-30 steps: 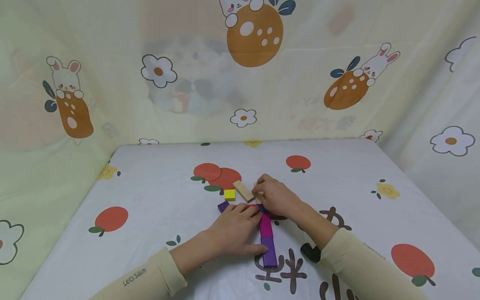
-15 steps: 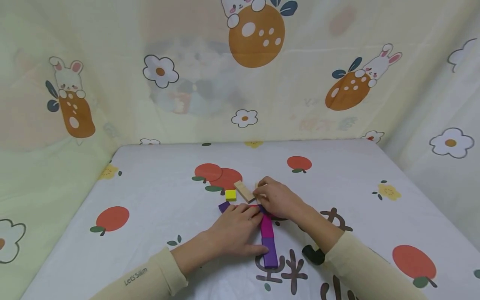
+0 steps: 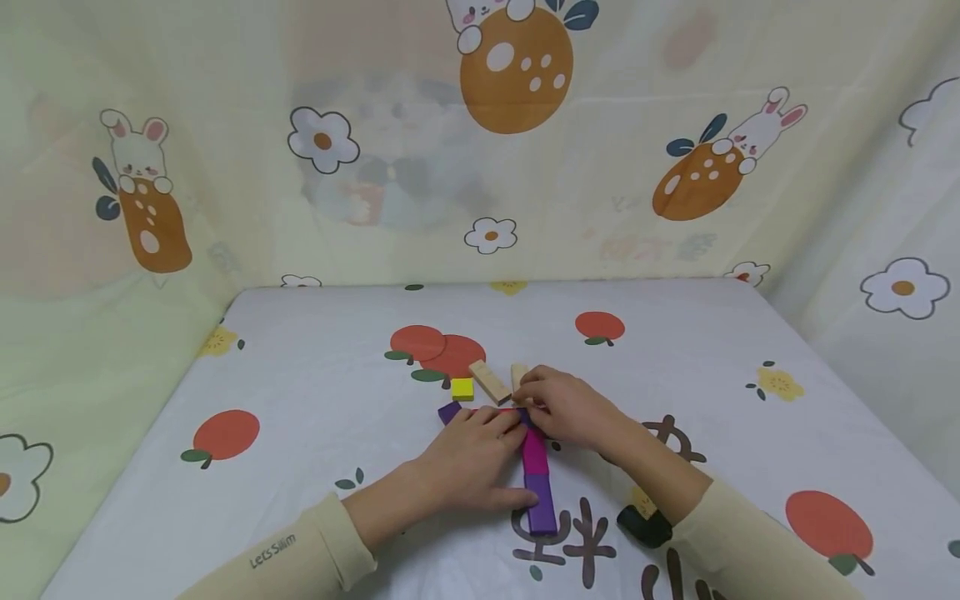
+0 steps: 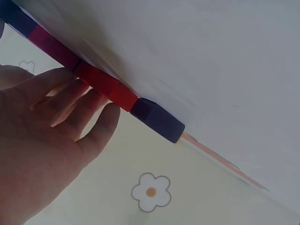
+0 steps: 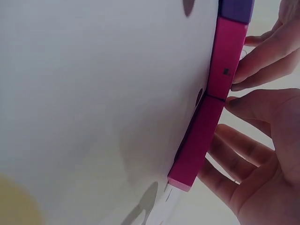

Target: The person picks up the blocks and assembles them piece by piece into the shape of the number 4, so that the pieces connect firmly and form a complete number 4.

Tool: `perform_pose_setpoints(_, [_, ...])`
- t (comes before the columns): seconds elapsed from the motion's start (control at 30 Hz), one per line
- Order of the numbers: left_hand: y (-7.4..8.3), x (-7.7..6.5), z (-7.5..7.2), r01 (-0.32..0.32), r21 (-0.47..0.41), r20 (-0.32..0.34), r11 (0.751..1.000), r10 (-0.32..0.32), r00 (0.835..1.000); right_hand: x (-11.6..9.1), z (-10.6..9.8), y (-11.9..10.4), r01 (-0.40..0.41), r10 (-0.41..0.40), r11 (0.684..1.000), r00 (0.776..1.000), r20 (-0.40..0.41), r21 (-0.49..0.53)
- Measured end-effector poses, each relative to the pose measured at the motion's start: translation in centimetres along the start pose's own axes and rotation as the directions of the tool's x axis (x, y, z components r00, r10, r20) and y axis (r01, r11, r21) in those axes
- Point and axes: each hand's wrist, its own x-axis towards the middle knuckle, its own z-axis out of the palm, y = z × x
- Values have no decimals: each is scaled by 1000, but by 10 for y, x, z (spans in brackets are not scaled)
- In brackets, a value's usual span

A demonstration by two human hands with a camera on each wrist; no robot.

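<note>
My left hand rests on a row of blocks, its fingertips against a red block and the crimson block beside it. A navy block ends that row at the left. The left thumb lies on a purple block, below a magenta block in a column. My right hand curls its fingers near the corner where row and column meet. In the right wrist view its thumb and fingers hold a magenta block, fingertips hidden behind it; another magenta block adjoins.
Two plain wooden blocks, a slanted one and an upright-lying one, sit just beyond the hands. A yellow block lies to their left. The patterned white cloth covers the table, with curtains behind and at both sides.
The right hand has shifted slightly right and toward the person, showing more of the right-hand wooden block. Its forearm has swung right. My left hand keeps its place on the blocks.
</note>
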Motion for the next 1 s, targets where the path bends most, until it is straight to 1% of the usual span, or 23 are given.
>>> perform_pose_setpoints(0.1, [-1,0,1,9,-11,6,1000,-9,1000,-4,0,-1,2,-2,1000,1000,8,0])
perform_pose_setpoints(0.27, [-1,0,2,18,-26,7,1000,-18,1000,-11,0,-3,6,-5,999,1000,19,-34])
perform_pose_setpoints(0.47, [0,0,2,14,-46,-6,999,-14,1000,-18,-1,-3,43,-42,997,999,11,-63])
perform_pose_setpoints(0.77, [0,-2,-1,16,-65,-22,998,-17,1000,-25,-2,-8,60,-57,997,997,59,-54])
perform_pose_setpoints(0.9, [0,-1,-1,13,-68,-22,998,-14,1000,-30,-4,-10,67,-62,996,994,93,-54])
perform_pose_setpoints(1.0, [0,-1,-1,6,-65,-27,998,-8,1000,-33,-5,-8,108,-102,992,990,102,-62])
